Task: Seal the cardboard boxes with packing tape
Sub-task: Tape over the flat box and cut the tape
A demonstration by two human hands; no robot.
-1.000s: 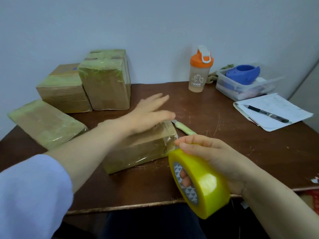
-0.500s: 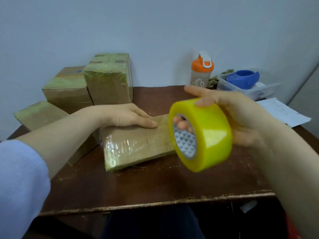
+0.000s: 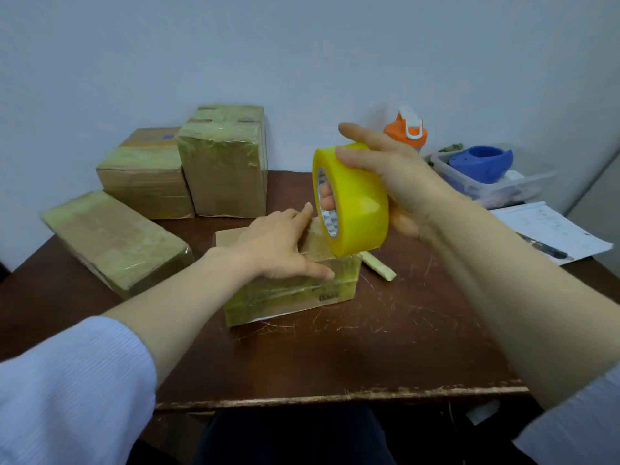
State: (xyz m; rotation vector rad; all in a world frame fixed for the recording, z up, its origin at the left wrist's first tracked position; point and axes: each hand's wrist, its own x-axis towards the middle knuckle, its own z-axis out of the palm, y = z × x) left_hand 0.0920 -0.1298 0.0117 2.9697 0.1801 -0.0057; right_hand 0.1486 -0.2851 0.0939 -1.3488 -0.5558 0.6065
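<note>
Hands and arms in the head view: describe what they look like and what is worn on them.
Both hands, the left hand and the right hand, are bare: no gloves, rings or watch show. The forearms are uncovered too. Each arm wears a pale lilac-white ribbed knit sleeve, pushed up toward the elbow: the left sleeve fills the lower left corner, and the right sleeve shows at the lower right edge.
</note>
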